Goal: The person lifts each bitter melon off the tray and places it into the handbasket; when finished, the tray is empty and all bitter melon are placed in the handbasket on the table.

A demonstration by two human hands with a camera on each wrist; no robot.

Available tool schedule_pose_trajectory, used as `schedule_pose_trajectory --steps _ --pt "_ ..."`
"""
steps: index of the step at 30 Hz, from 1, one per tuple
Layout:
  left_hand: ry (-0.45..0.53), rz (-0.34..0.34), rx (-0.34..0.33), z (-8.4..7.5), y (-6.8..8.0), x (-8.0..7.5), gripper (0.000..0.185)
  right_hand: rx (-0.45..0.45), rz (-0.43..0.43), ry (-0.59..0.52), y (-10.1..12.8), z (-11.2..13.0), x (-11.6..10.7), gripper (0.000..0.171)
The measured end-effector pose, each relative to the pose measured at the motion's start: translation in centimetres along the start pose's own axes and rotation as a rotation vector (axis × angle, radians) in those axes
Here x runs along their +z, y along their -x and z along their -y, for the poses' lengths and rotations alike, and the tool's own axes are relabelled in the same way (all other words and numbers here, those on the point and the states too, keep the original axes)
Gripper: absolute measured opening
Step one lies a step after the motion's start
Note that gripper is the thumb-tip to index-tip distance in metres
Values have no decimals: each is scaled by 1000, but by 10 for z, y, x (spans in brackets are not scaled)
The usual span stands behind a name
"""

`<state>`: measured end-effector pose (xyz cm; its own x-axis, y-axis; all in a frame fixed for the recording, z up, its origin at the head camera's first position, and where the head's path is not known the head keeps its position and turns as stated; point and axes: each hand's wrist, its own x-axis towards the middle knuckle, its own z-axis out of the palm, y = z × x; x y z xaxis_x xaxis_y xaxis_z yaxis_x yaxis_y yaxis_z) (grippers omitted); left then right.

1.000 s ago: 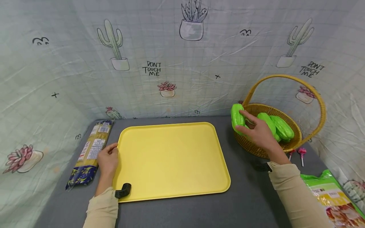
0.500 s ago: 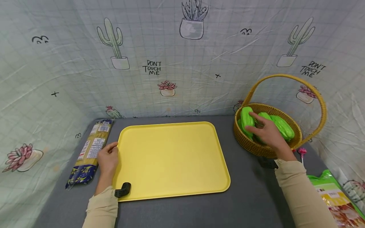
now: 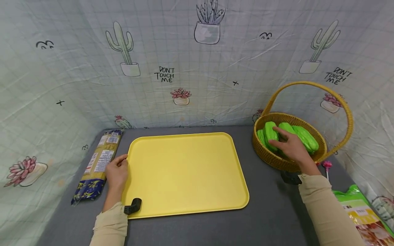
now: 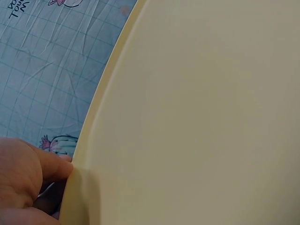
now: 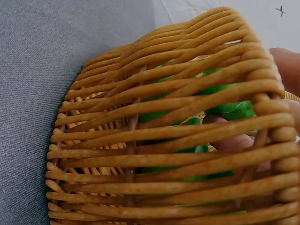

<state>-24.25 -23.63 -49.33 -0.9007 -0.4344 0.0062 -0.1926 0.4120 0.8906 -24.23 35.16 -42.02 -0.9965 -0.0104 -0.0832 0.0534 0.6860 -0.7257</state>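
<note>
My right hand [image 3: 290, 147] reaches over the near rim of a wicker basket [image 3: 267, 159] and holds a bright green, shiny oblong packet [image 3: 271, 134] between thumb and fingers. That packet is inside the basket, beside several like it, such as the green packet [image 3: 305, 138] farther right. In the right wrist view the basket's woven side [image 5: 168, 140] hides most of the fingers and the green packets. At the left edge of a yellow tray [image 3: 187, 171], my left hand [image 3: 117, 172] has its fingers curled at the rim. The left wrist view shows a fingertip [image 4: 63, 168] against this rim.
A long clear packet with blue ends [image 3: 96, 167] lies left of the tray. Right of the basket lies a pink lollipop [image 3: 327, 165], and nearer, a green printed bag [image 3: 358, 208]. The basket's tall arched handle [image 3: 347, 112] rises beside my right hand. Patterned cloth [image 3: 215, 85] hangs behind.
My right hand has brought the green packet rightward and down, from beyond the basket's left rim to inside it. My left hand and the tray have stayed put.
</note>
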Motion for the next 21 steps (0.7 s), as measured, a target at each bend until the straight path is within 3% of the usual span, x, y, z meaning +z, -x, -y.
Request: schedule_pose_trajectory --steps 9,14,18,21 --pt "-12 -5 -8 2 2 1 37 -12 -3 -2 2 -5 -2 77" --pt "-20 -28 -13 4 2 2 36 -34 -74 54 6 -3 2 71" --pt "-49 -38 20 -1 2 2 37 -109 -292 96 13 6 8 58" --pt "-108 -68 136 -17 4 1 38 -236 -566 82 15 20 14 41"
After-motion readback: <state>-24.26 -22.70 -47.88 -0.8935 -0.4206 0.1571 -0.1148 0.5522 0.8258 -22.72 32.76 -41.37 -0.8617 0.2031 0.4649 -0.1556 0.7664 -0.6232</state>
